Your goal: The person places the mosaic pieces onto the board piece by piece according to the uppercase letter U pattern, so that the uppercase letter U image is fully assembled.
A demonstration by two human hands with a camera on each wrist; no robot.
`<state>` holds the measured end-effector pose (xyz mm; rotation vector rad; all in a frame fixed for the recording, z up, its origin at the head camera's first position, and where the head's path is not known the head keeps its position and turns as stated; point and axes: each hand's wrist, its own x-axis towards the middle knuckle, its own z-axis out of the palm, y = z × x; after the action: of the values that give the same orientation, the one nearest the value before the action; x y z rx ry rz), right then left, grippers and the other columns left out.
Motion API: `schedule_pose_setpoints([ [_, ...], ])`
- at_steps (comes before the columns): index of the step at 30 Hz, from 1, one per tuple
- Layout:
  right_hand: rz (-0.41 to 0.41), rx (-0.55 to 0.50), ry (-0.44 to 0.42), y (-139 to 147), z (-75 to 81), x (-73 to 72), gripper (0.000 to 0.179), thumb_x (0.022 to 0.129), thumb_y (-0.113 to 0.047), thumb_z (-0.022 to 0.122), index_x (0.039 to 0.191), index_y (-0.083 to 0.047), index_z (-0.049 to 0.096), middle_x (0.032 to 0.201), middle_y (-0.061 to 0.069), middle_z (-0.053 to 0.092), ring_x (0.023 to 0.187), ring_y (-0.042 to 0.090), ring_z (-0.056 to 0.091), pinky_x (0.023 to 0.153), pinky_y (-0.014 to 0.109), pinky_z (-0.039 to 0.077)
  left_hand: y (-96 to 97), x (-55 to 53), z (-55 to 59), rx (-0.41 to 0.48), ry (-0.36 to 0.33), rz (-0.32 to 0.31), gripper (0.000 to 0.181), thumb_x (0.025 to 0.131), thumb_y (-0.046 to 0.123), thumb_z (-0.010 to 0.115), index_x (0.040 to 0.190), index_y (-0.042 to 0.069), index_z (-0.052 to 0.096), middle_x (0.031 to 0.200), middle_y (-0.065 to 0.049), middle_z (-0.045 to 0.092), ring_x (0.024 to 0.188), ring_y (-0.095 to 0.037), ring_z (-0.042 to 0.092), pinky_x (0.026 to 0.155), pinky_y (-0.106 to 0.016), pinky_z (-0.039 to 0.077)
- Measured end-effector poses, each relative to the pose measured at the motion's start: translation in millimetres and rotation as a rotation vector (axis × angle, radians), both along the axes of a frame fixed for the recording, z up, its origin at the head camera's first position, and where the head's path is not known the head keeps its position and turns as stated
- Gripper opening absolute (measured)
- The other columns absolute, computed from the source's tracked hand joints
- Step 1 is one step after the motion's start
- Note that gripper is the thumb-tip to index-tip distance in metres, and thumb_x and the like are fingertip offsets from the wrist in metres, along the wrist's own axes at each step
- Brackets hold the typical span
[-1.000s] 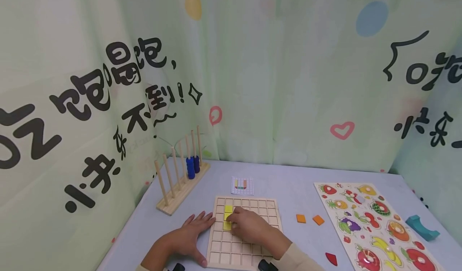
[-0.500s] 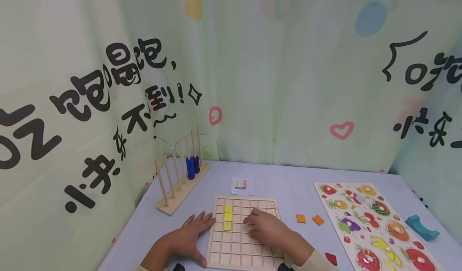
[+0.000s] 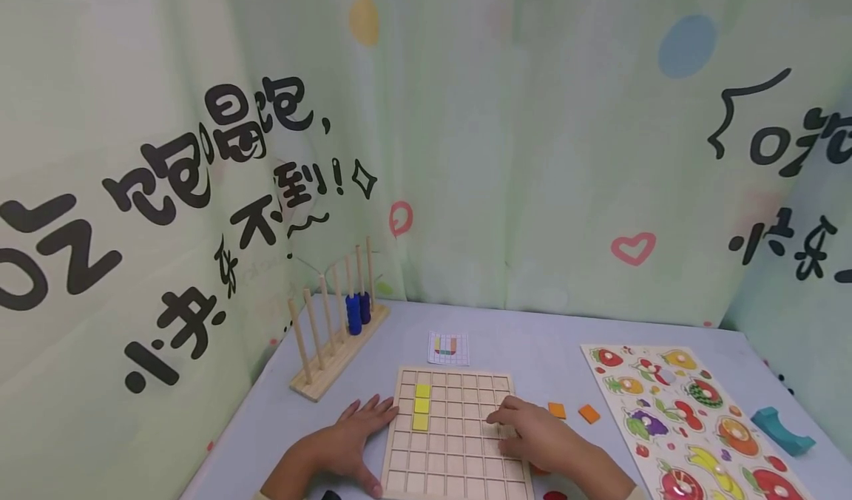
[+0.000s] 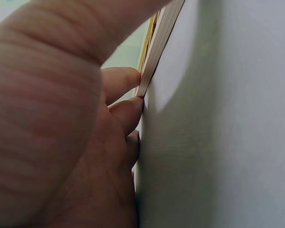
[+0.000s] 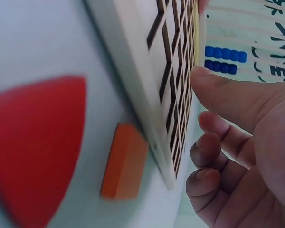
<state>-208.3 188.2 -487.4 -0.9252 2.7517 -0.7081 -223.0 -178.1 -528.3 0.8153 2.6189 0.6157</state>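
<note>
A wooden grid board (image 3: pixel 459 448) lies on the table, with three yellow squares (image 3: pixel 421 406) in a column in its upper left cells. My left hand (image 3: pixel 349 441) rests flat beside the board, fingertips and thumb at its left edge; the left wrist view shows the fingers (image 4: pixel 126 114) right at the board's side. Over the board's right side is my right hand (image 3: pixel 542 437), fingers loosely bent and nothing between them. In the right wrist view, its thumb (image 5: pixel 223 92) stands apart from the curled fingers, and an orange block (image 5: pixel 126 164) lies by the board's edge.
Two orange squares (image 3: pixel 589 413) lie right of the board, and a red piece (image 5: pixel 38 147) sits close by. A patterned card (image 3: pixel 449 348) is behind the board. A peg rack (image 3: pixel 339 352) with blue beads stands back left. On the right are a fruit puzzle (image 3: pixel 692 411) and a teal arch (image 3: pixel 782 431).
My right hand has left the yellow squares and moved right across the board to its right edge. The left hand stays in place. The head view has shifted slightly.
</note>
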Motion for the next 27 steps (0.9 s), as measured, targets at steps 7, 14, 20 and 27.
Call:
schedule_pose_setpoints([
  [7,-0.039,0.018,-0.026,28,0.9,9.4,0.032,0.088,-0.024,0.072,0.117,-0.012,0.068,0.103,-0.009,0.055,0.080,0.004,0.050,0.067,0.025,0.047,-0.5,0.5,-1.1,0.001,-0.015,0.010,0.122,0.054,0.071,0.080,0.155,0.025,0.029,0.160,0.003,0.020,0.148,-0.026,0.008,0.115,-0.056,0.002],
  [14,-0.014,0.041,0.050,48,-2.9,20.8,0.031,0.088,-0.029,0.072,0.113,-0.012,0.070,0.100,-0.013,0.058,0.080,0.001,0.050,0.067,0.025,0.048,-1.0,0.5,-2.3,0.003,0.016,-0.012,0.124,0.054,0.073,0.079,0.155,0.024,0.027,0.161,0.002,0.019,0.148,-0.027,0.008,0.115,-0.055,0.003],
  [20,-0.087,0.053,-0.093,58,0.0,27.3,0.032,0.085,-0.026,0.075,0.113,-0.013,0.069,0.090,-0.017,0.056,0.074,-0.001,0.048,0.066,0.027,0.048,-0.6,0.6,-0.8,0.008,-0.009,-0.002,0.123,0.054,0.071,0.080,0.155,0.024,0.028,0.161,0.003,0.019,0.148,-0.026,0.007,0.115,-0.055,0.002],
  [27,-0.148,0.054,-0.230,62,2.3,35.9,0.037,0.083,-0.031,0.077,0.114,-0.011,0.069,0.087,-0.014,0.057,0.070,0.004,0.048,0.062,0.026,0.044,-0.5,-0.2,-0.9,0.008,-0.009,-0.006,0.122,0.054,0.070,0.080,0.155,0.024,0.028,0.161,0.003,0.018,0.148,-0.027,0.007,0.115,-0.055,0.001],
])
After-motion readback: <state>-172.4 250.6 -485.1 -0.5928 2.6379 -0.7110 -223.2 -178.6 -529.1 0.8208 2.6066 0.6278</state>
